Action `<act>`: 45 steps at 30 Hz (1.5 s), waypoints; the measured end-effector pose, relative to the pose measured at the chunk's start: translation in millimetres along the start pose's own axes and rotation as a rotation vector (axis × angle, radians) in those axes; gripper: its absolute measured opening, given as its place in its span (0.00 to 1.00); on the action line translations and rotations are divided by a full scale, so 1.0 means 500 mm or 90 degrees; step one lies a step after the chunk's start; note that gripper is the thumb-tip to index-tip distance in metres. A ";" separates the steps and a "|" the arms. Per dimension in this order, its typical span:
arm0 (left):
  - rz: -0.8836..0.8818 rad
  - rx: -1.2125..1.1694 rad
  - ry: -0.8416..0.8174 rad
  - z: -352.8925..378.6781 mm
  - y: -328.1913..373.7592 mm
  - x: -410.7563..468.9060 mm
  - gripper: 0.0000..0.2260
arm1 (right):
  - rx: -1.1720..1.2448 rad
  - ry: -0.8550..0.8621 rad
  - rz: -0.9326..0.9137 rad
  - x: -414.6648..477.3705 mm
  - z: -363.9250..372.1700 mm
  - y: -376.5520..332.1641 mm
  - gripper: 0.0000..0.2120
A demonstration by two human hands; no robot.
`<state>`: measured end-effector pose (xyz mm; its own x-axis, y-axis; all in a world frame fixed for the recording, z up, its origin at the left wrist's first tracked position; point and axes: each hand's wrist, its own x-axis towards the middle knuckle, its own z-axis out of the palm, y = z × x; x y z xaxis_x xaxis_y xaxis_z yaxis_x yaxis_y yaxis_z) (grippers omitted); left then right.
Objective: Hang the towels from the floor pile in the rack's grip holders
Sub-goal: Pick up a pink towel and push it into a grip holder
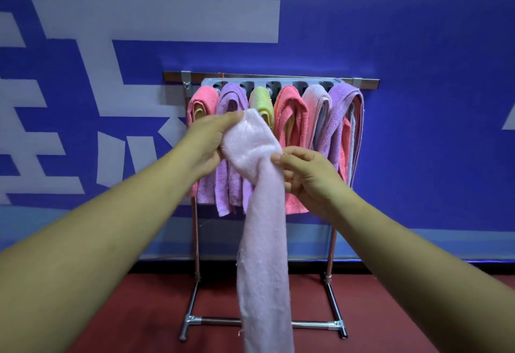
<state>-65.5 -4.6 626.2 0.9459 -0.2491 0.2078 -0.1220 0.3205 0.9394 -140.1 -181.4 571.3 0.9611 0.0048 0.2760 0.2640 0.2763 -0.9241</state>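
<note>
A pale pink towel (262, 213) hangs long and narrow in front of me, folded over at its top. My left hand (206, 140) grips the folded top from the left, and my right hand (303, 174) pinches its right side just below the fold. Behind it stands the metal rack (278, 77) with a grey strip of grip holders (274, 85). Several towels hang there side by side: pink (202, 101), purple (231, 101), yellow-green (262, 100), coral (291, 112), pale pink (316, 101) and purple (344, 118). The floor pile is out of view.
The rack stands against a blue wall banner (390, 32) with white lettering. Its legs and foot bar (217, 320) rest on a dark red floor (125, 311). The held towel's lower end hides the middle of the foot bar.
</note>
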 end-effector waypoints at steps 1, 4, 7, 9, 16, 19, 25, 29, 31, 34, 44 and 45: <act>-0.054 -0.112 -0.043 -0.003 -0.013 -0.006 0.18 | 0.015 0.012 -0.001 0.001 0.005 -0.008 0.06; -0.191 -0.128 -0.155 -0.006 -0.060 -0.037 0.34 | 0.010 0.041 -0.007 0.009 0.005 -0.027 0.05; -0.215 -0.063 -0.199 -0.003 -0.123 -0.067 0.29 | 0.003 0.069 -0.018 0.017 0.000 -0.039 0.01; -0.213 -0.029 -0.204 -0.001 -0.154 -0.078 0.30 | 0.031 0.093 -0.022 0.018 -0.003 -0.044 0.02; -0.159 -0.075 -0.230 0.007 -0.171 -0.099 0.15 | -0.003 0.126 0.005 0.022 -0.029 -0.056 0.07; -0.137 -0.098 -0.220 0.026 -0.158 -0.097 0.12 | -0.013 0.158 0.041 0.025 -0.035 -0.058 0.07; -0.186 0.063 -0.226 0.045 -0.150 -0.097 0.13 | -0.004 0.180 0.071 0.036 -0.033 -0.061 0.07; -0.140 0.000 -0.165 0.049 -0.150 -0.080 0.16 | 0.037 0.097 0.149 0.031 -0.042 -0.046 0.10; -0.114 -0.013 -0.134 0.050 -0.145 -0.072 0.16 | 0.037 0.035 0.183 0.020 -0.050 -0.034 0.15; -0.103 -0.002 -0.098 0.050 -0.138 -0.063 0.12 | 0.029 -0.019 0.195 0.004 -0.066 -0.018 0.13; -0.085 0.031 -0.027 0.048 -0.106 -0.047 0.14 | -0.128 -0.091 0.180 -0.027 -0.083 0.034 0.06; -0.087 0.035 -0.015 0.047 -0.104 -0.046 0.14 | -0.135 -0.090 0.159 -0.026 -0.083 0.033 0.06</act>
<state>-87.9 -36.9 579.2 0.9476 -0.3087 0.0825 -0.0093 0.2313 0.9728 -145.0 -216.8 541.3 0.9813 0.1844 0.0549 0.0475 0.0446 -0.9979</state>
